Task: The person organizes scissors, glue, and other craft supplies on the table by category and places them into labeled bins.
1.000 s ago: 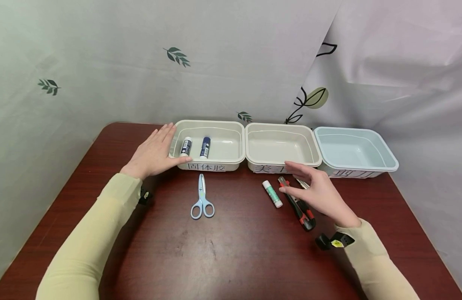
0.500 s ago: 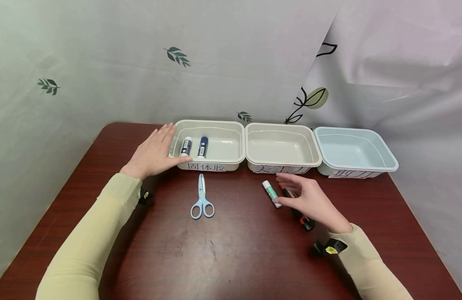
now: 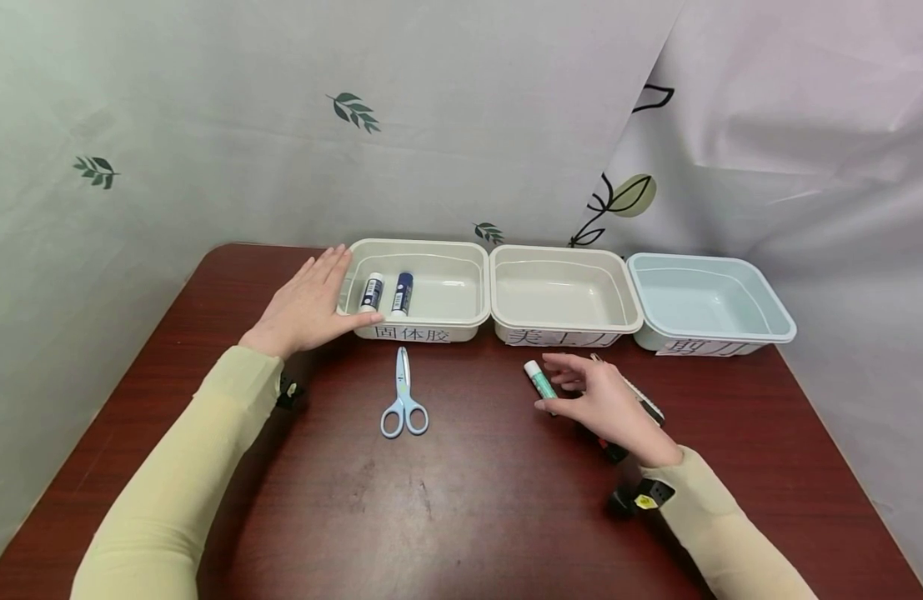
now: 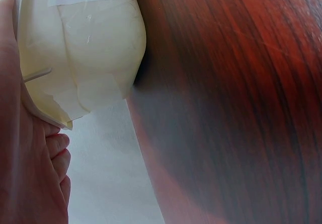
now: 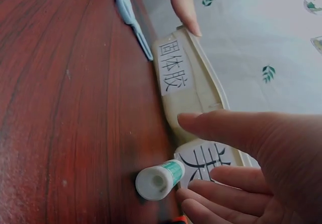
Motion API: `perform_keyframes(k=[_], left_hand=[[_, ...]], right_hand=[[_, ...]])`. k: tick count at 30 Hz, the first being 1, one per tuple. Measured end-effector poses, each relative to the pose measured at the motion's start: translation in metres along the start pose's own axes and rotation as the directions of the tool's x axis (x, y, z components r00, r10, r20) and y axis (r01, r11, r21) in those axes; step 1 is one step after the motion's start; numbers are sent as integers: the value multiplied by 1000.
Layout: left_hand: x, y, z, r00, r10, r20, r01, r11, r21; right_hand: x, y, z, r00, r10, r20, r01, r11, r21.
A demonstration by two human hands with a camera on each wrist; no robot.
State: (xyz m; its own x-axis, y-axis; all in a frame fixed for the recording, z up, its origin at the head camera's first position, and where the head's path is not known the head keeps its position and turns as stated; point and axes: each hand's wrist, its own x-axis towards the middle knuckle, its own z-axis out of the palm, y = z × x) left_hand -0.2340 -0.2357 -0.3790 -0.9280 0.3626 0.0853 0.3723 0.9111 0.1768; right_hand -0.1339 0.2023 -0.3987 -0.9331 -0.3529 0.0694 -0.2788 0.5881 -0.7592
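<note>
My left hand [image 3: 303,304] rests on the left end of a cream bin [image 3: 476,320], fingers straight along the rim and thumb over the front edge. In this bin lie two blue-and-white glue sticks [image 3: 371,293]. My right hand [image 3: 611,408] hovers at a green-and-white glue stick [image 3: 539,379] on the table. Its thumb and fingers are spread; the right wrist view shows a gap between the thumb and the glue stick [image 5: 160,182]. Beneath this hand, a red-and-black utility knife [image 3: 613,451] is mostly hidden. Another slim knife [image 3: 647,404] shows behind the hand.
Light blue scissors [image 3: 403,396] lie on the table in front of the left bin. A second cream bin [image 3: 566,325] and a pale blue bin [image 3: 776,333] continue the row to the right, each with a paper label. A patterned curtain hangs behind.
My right hand has moved left and toward me, from over the knives to the green glue stick. Inside the left bin, one glue stick has rolled slightly left. My left hand stays put.
</note>
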Motion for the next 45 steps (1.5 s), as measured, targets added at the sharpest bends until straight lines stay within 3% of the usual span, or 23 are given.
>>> perform_keyframes(k=[17, 33, 45], left_hand=[[-1, -1, 2, 1000, -5, 6, 5, 1000, -5], [1, -2, 2, 1000, -1, -1, 1, 1000, 1], [0, 0, 0, 1000, -7, 5, 7, 1000, -5]], right_hand=[[18, -2, 2, 997, -38, 63, 52, 973, -225], [27, -5, 4, 991, 18, 135, 12, 976, -217], [29, -4, 4, 988, 6, 153, 26, 978, -207]])
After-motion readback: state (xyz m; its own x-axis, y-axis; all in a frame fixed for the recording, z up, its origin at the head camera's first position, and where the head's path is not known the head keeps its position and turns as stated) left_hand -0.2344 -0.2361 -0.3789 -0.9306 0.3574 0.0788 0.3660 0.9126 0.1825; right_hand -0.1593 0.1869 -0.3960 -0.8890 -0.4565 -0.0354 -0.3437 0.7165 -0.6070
